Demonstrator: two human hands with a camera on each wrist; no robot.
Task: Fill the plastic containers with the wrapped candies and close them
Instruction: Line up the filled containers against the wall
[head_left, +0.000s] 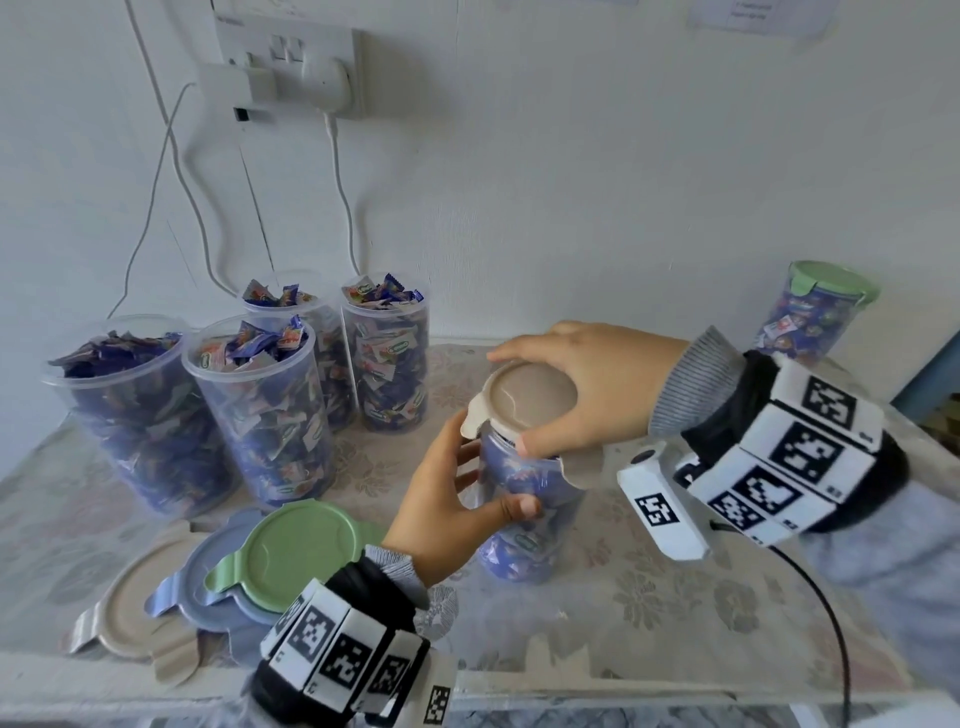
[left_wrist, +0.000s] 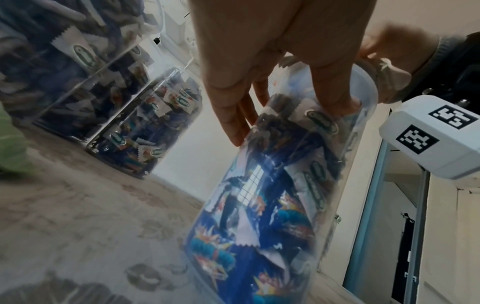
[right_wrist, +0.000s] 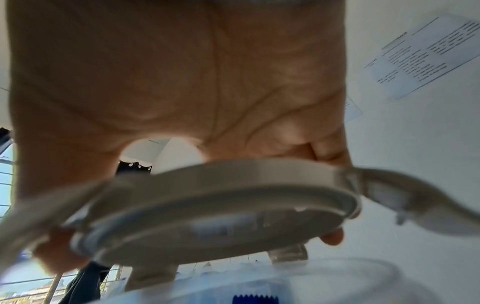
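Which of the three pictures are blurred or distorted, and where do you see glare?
Head view: sharp, but wide-angle bending curves the table edge. Left wrist view: a bright window reflection glares on the held container; the left hand looks soft. Right wrist view: the beige lid and right hand are blurred, too close.

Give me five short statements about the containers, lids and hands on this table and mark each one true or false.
1. The right hand holds a beige lid at the top of the container in front. True.
2. The left hand rests flat on the table. False: its grip is round the side of that container.
3. Four filled containers at the left stand open without lids. True.
4. The container at the far right has a blue lid. False: its lid is green.
5. The green lid on the table lies on top of the spare lids. True.
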